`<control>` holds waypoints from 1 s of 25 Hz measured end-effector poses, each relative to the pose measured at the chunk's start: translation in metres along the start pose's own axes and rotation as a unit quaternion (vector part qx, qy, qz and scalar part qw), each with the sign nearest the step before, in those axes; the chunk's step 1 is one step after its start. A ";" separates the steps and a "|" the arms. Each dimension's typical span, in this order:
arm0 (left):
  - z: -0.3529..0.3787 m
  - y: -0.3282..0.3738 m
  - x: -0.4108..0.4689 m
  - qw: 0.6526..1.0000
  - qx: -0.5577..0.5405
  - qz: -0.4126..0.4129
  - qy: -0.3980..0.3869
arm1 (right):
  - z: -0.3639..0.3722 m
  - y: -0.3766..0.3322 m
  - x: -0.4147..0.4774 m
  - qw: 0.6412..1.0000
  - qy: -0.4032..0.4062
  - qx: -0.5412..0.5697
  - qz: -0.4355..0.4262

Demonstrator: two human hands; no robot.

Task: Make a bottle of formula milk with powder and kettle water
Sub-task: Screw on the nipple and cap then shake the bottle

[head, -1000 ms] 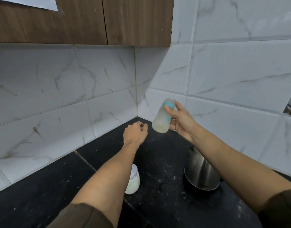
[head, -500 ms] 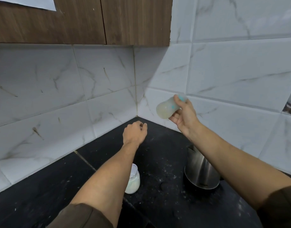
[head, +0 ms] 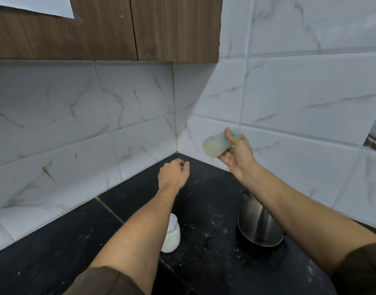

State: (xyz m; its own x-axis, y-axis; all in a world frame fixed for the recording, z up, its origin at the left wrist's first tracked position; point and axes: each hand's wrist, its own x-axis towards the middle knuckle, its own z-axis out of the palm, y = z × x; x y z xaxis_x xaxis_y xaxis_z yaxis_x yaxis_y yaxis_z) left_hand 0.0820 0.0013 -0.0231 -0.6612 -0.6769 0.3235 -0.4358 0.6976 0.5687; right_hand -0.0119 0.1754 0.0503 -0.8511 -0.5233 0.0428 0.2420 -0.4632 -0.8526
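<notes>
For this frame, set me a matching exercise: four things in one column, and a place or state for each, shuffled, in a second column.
Things:
1. baby bottle
2. powder jar
3. kettle
4. left hand

Places and states:
A. steel body, stands on the counter
B. loosely curled, holds nothing
C. tilted in the air, gripped by the right hand
D. white contents, stands on the counter

Pairs: 1-C, 2-D, 3-A, 4-B.
</notes>
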 end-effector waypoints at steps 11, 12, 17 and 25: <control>0.001 0.003 0.001 1.000 0.001 0.003 0.000 | -0.004 -0.002 -0.001 1.000 0.003 -0.011 -0.002; 0.001 0.003 0.002 1.000 0.001 0.005 -0.001 | -0.004 0.000 -0.003 0.998 -0.038 -0.054 0.010; 0.001 0.006 0.003 1.000 -0.001 0.015 0.000 | -0.003 0.003 -0.005 0.993 -0.080 -0.088 -0.001; 0.000 0.003 0.005 1.000 0.002 0.019 0.004 | -0.002 0.009 -0.007 0.979 -0.135 -0.145 0.039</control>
State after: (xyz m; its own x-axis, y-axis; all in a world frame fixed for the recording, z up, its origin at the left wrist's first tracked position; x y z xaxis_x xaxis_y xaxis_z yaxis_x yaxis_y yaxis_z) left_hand 0.0774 0.0004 -0.0202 -0.6723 -0.6521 0.3504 -0.4131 0.7233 0.5534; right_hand -0.0051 0.1764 0.0410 -0.6722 -0.7366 0.0742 0.1257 -0.2123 -0.9691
